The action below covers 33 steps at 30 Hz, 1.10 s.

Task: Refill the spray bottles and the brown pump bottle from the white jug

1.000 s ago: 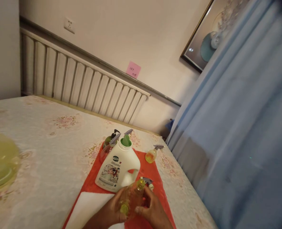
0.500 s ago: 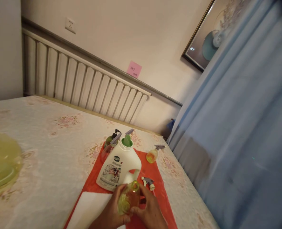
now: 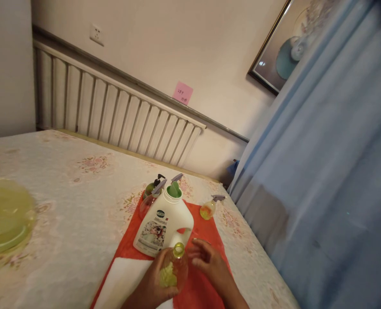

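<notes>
My left hand [image 3: 156,279] is closed around a small clear yellow bottle [image 3: 173,272]. Its narrow neck is uncapped and points up, and some yellowish colour shows low inside. To the right of the bottle and apart from it, my right hand [image 3: 211,264] has its fingers partly spread, with nothing seen in them. It covers the spot where a loose spray trigger lay, so that trigger is hidden. Just behind the bottle stands a large white detergent jug [image 3: 164,219], open at the top with a green spout [image 3: 175,190] inside its mouth.
A red cloth [image 3: 206,281] and a white sheet [image 3: 122,274] lie under the hands on the flowered tablecloth [image 3: 77,214]. A spray bottle [image 3: 207,210] stands behind right, a black pump bottle [image 3: 150,189] behind the jug. At left sits a yellow translucent basin [image 3: 8,214].
My right hand has let go of the yellow bottle and moved right, over the loose spray trigger. The bottle, still in my left hand, is now more upright.
</notes>
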Available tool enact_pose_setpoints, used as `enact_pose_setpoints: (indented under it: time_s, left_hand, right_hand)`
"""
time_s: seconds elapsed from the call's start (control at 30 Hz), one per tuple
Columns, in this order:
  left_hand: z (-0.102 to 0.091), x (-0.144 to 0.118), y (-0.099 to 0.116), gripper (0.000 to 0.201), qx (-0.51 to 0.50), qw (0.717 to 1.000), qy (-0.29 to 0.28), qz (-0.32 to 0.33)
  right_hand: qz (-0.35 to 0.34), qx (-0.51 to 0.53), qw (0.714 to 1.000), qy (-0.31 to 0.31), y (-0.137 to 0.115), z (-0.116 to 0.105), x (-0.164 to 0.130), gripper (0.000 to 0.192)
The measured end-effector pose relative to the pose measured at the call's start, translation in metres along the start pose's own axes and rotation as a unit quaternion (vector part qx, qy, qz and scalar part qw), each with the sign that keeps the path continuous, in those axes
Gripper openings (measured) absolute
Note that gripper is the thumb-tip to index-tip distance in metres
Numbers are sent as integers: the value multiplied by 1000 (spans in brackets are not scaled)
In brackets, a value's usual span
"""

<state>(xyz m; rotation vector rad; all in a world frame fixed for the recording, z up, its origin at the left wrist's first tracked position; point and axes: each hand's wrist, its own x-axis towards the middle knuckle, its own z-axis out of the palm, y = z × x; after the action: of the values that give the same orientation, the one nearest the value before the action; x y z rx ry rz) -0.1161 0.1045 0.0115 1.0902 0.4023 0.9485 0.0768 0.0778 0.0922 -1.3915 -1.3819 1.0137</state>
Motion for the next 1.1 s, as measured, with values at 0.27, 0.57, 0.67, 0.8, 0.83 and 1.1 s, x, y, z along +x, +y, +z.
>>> enact_pose_setpoints:
  time_s: [0.27,0.57,0.67,0.8,0.83,1.1]
  left_hand:
    - [-2,5,-10,81,80,996,34,5]
    - [-4,0,-8,85,121,991,43,-41]
    - [-3,0,-7,88,160,986,29,-34]
    - [-3,2,-7,95,165,986,8,-10]
    - [-4,2,-8,95,168,986,8,-8]
    - [-7,0,-10,97,222,975,-5,-2]
  right_hand:
    - [-67,60,993,72,8,3,56,44]
    - [-24,43,999,-15,20,22,100,13]
    - [-20,45,998,-25,17,25,108,15]
    - [-28,46,998,-28,3,33,114,17]
    - [-31,44,998,-26,-1,35,115,16]
    - [-58,2,998,-8,-36,48,118,16]
